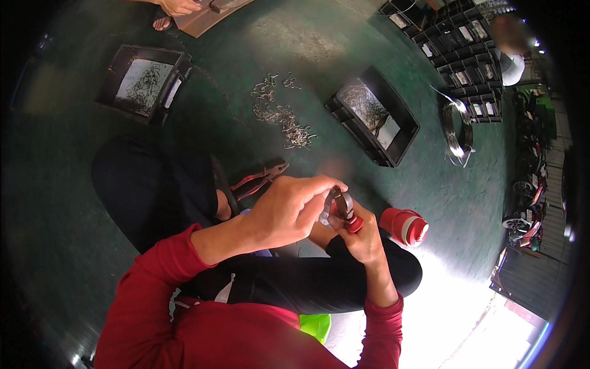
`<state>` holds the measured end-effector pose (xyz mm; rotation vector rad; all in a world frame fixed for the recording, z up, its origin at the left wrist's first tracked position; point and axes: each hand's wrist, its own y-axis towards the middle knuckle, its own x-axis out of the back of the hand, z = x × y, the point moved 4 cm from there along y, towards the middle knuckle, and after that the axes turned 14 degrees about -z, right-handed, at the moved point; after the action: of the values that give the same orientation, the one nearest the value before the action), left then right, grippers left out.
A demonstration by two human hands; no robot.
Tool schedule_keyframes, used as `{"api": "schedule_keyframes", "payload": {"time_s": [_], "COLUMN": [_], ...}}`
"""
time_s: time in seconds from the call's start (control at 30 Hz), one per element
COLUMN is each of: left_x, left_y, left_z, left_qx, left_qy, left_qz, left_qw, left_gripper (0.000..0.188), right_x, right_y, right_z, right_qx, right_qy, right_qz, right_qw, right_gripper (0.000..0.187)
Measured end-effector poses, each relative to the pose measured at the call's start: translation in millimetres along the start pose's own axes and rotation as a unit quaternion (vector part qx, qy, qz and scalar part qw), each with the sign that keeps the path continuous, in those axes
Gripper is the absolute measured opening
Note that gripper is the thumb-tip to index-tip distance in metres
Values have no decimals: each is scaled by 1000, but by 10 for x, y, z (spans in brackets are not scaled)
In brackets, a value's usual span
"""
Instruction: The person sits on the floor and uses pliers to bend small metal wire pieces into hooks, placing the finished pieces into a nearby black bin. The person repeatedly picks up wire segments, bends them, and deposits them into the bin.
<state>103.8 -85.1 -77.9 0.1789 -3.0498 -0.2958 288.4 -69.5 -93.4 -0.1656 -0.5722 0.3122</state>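
Observation:
My right hand (pixel 364 238) is closed around red-handled pliers (pixel 342 204), with their metal head pointing up and away from me. Thumb and fingers of my left hand (pixel 295 206) are pinched together at the jaws; whatever sits between them is too small and hidden to name. A second pair of pliers (pixel 261 178) with red handles lies on the floor by my foot, just beyond my left hand. Farther out, a loose pile of small bent metal hooks (pixel 283 120) is spread over the green floor.
Two black crates (pixel 393 161) (pixel 114 71) hold small metal pieces. A red jug (pixel 404 226) stands by my right knee. A wire coil (pixel 458 132) lies near stacked black crates (pixel 461 52). Another person's hand (pixel 179 6) is above cardboard (pixel 206 18); a blurred person (pixel 511 67) is far right.

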Motion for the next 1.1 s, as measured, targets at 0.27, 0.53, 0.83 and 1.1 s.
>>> {"api": "schedule_keyframes", "payload": {"time_s": [0.27, 0.53, 0.83, 1.1], "left_x": [-26, 12, 137, 197], "left_y": [-6, 77, 220, 241], "left_z": [17, 89, 401, 461], "left_qx": [6, 28, 250, 283], "left_qy": [2, 13, -176, -256], "left_qz": [-26, 1, -75, -128], "left_qw": [1000, 1000, 949, 915], "left_gripper": [29, 26, 13, 11], "right_x": [-60, 18, -38, -310], "right_y": [10, 37, -22, -126], "right_z": [10, 17, 54, 117], "right_qx": [33, -20, -195, -187], "right_qy": [-17, 3, 140, 334], "right_qz": [-40, 17, 154, 256], "right_qw": [998, 1000, 958, 888], "right_gripper": [19, 24, 35, 52]}}
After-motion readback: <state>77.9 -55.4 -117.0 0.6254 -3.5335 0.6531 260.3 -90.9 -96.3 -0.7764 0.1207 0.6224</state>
